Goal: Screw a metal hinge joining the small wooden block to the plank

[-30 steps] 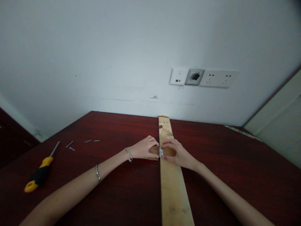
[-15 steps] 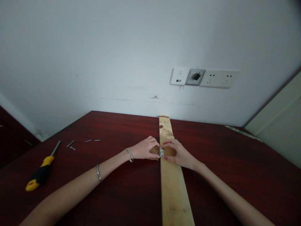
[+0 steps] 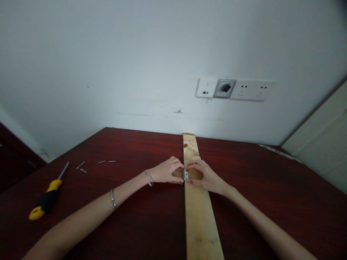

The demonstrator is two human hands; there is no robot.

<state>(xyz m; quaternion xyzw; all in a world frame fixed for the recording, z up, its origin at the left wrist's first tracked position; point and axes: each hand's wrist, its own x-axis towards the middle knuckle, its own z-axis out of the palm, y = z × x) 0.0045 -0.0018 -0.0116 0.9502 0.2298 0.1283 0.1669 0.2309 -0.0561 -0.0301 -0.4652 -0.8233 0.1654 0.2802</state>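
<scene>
A long pale wooden board [image 3: 202,220] runs from the near edge of view back to the wall. A small metal hinge [image 3: 185,174] with screw holes sits at the board's left edge. From the left, my left hand [image 3: 169,170] has its thumb and fingers curled to the hinge's two ends. A bit of wood-coloured surface [image 3: 177,173] shows inside that curl, partly hidden by the fingers. My right hand [image 3: 207,177] rests over the board, its thumb and forefinger closed in a ring at the hinge's other side.
To the left lie a yellow-and-black screwdriver [image 3: 47,198] and several screws [image 3: 83,170] on the dark red table [image 3: 135,224]. White wall sockets [image 3: 252,90] hold a black plug [image 3: 226,87]. A flat strip [image 3: 279,153] lies at the back right.
Both hands stay at the hinge with almost no movement. Slightly less of the wood below my left hand shows now.
</scene>
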